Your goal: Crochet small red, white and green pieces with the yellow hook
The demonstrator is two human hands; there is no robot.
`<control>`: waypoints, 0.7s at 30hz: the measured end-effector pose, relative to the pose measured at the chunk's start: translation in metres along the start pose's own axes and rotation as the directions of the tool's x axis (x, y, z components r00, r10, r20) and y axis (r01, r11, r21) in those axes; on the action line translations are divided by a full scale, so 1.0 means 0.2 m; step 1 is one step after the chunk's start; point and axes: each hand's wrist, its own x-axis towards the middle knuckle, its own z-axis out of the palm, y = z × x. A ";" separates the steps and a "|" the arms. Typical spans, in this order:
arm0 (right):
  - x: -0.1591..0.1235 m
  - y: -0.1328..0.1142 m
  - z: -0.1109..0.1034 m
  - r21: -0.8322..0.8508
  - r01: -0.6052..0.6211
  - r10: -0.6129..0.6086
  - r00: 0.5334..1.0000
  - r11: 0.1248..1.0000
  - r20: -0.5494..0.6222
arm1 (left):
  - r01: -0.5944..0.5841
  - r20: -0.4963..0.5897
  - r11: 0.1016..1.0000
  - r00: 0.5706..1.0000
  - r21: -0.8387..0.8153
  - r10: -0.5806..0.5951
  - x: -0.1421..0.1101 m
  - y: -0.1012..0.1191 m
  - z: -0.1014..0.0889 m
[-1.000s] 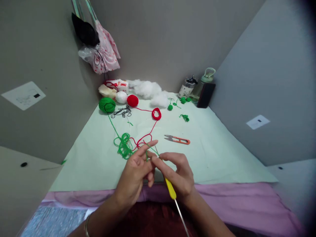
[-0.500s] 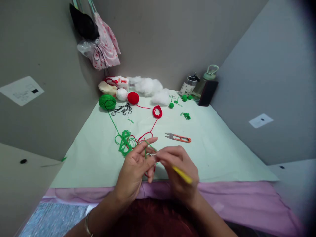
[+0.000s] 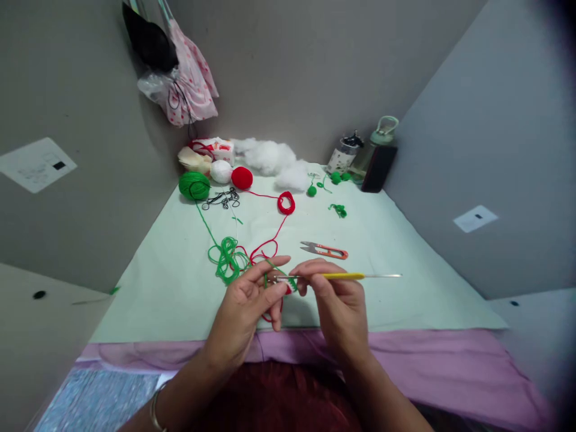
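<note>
Between the thumb and fingers of my left hand [image 3: 252, 300] is a small crochet piece [image 3: 290, 286] in red, white and green. Green yarn runs over my raised left index finger, and a red strand hangs by the lower fingers. My right hand [image 3: 339, 300] is closed around a crochet hook [image 3: 346, 276] with a yellow grip, lying almost level; its metal tip reaches the piece at the left fingertips. Whether a loop sits on the tip is too small to tell. Just beyond my left hand lies a tangle of green yarn [image 3: 228, 261].
Orange thread snips [image 3: 324, 249] lie beyond my right hand. Farther back are a green yarn ball [image 3: 194, 186], a red ball [image 3: 242, 178], a red yarn coil [image 3: 286, 203], white stuffing [image 3: 270, 159], small green crochet pieces [image 3: 338, 210], a bottle [image 3: 382, 135] and a dark phone-like slab [image 3: 380, 170].
My right hand has turned the hook from slanting down toward me to nearly level, pointing left. The crochet piece shows more between the fingers. My left hand has barely moved.
</note>
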 end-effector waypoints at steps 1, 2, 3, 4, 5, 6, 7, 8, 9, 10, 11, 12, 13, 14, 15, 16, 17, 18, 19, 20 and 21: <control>0.00 0.00 -0.01 0.041 -0.037 0.038 0.999 0.998 -0.006 | -0.005 -0.004 1.000 1.000 0.007 0.005 0.00 0.00 0.00; 0.00 0.00 -0.01 0.082 -0.068 0.069 0.998 0.994 -0.005 | -0.009 -0.008 1.000 1.000 0.012 0.009 0.00 0.00 -0.01; 0.00 0.00 -0.01 0.119 -0.088 0.089 0.996 0.989 0.002 | -0.012 -0.012 1.000 1.000 0.018 0.013 0.00 0.01 -0.01; 0.00 0.00 -0.02 0.148 -0.100 0.099 0.995 0.984 0.012 | -0.014 -0.014 1.000 1.000 0.024 0.014 0.00 0.01 -0.01; 0.00 -0.01 -0.02 0.170 -0.102 0.099 0.995 0.980 0.022 | -0.015 -0.016 0.999 1.000 0.030 0.015 0.00 0.01 -0.02; 0.01 -0.02 -0.02 0.179 -0.095 0.091 0.995 0.979 0.031 | -0.016 -0.017 0.999 1.000 0.036 0.017 0.00 0.02 -0.02; 0.01 -0.02 -0.02 0.173 -0.082 0.077 0.996 0.982 0.038 | -0.020 -0.017 0.999 1.000 0.042 0.021 0.00 0.02 -0.02; 0.01 -0.03 -0.02 0.150 -0.062 0.057 0.998 0.987 0.040 | -0.027 -0.017 0.998 0.999 0.049 0.028 0.00 0.02 -0.02; 0.00 -0.04 -0.02 0.110 -0.040 0.036 0.999 0.993 0.038 | -0.035 -0.016 0.998 0.999 0.059 0.036 0.00 0.02 -0.02; 0.00 -0.04 -0.02 0.053 -0.010 0.008 0.999 0.999 0.034 | -0.046 -0.015 0.996 0.999 0.073 0.048 0.00 0.02 -0.02; -0.01 -0.05 -0.02 -0.017 0.031 -0.031 0.999 0.999 0.032 | -0.060 -0.016 0.994 0.998 0.091 0.062 0.00 0.01 -0.02; -0.02 -0.05 -0.03 -0.092 0.089 -0.085 0.996 0.992 0.040 | -0.076 -0.018 0.991 0.997 0.110 0.078 0.01 0.01 -0.03; -0.03 -0.05 -0.03 -0.168 0.160 -0.151 0.986 0.973 0.066 | -0.092 -0.022 0.987 0.995 0.129 0.096 0.01 0.00 -0.03; -0.04 -0.05 -0.03 -0.240 0.244 -0.224 0.969 0.939 0.108 | -0.108 -0.029 0.983 0.993 0.146 0.113 0.01 -0.01 -0.04; -0.05 -0.04 -0.03 -0.304 0.334 -0.298 0.941 0.892 0.158 | -0.122 -0.036 0.979 0.991 0.162 0.130 0.01 -0.01 -0.04; -0.06 -0.04 -0.03 -0.358 0.417 -0.366 0.908 0.835 0.205 | -0.135 -0.047 0.975 0.988 0.177 0.145 0.01 -0.02 -0.05; -0.06 -0.03 -0.03 -0.404 0.482 -0.415 0.876 0.777 0.247 | -0.145 -0.060 0.970 0.985 0.194 0.159 0.01 -0.03 -0.05; -0.07 -0.02 -0.03 -0.443 0.527 -0.445 0.850 0.726 0.282 | -0.155 -0.072 0.965 0.982 0.212 0.173 0.00 -0.03 -0.05; -0.07 -0.02 -0.02 -0.470 0.552 -0.465 0.833 0.689 0.298 | -0.163 -0.083 0.959 0.979 0.230 0.186 0.00 -0.03 -0.06; -0.07 -0.02 -0.02 -0.482 0.564 -0.480 0.825 0.670 0.298 | -0.169 -0.090 0.955 0.977 0.244 0.195 0.00 -0.03 -0.05; -0.07 -0.01 -0.01 -0.479 0.568 -0.492 0.822 0.669 0.288 | -0.172 -0.094 0.952 0.975 0.252 0.201 -0.01 -0.02 -0.05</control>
